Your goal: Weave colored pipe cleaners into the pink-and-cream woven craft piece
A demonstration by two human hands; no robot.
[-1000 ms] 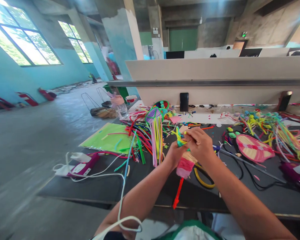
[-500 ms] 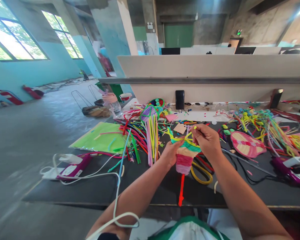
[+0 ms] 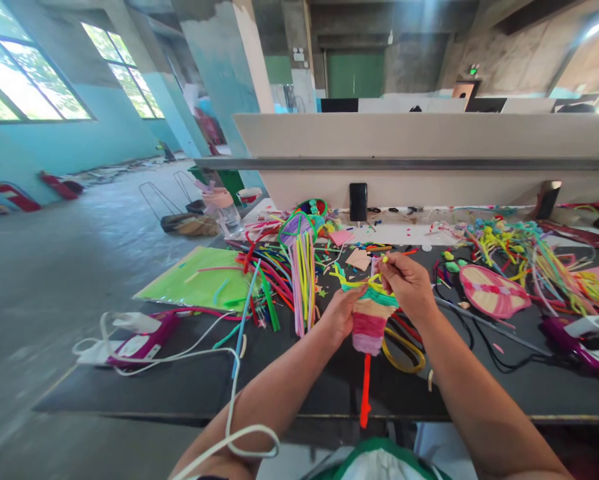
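Note:
A striped pipe-cleaner craft (image 3: 372, 325), banded in yellow, teal, beige, crimson and lilac, hangs over the table's front part. From its lower end runs a bright red stem (image 3: 366, 393). My left hand (image 3: 343, 310) is closed on the craft's left edge, thumb across the top. In the fingertips of my right hand (image 3: 406, 277) a yellow pipe cleaner (image 3: 385, 259) is pinched above the craft's upper right corner. Part of that strand is hidden by the fingers. Just right of the craft, a yellow-brown loop (image 3: 409, 363) lies on the table.
Long pipe cleaners (image 3: 303, 280) and a green sheet pack (image 3: 194, 277) lie left. A pink oval piece (image 3: 494, 290) and a tangled coloured pile (image 3: 539, 253) lie right. A white cable (image 3: 234, 393) crosses near my left arm. A phone (image 3: 358, 202) leans against the partition.
The craft and its red stem sit slightly lower in view. My right hand has shifted a little left and down, still pinching the yellow pipe cleaner; my left hand keeps its hold.

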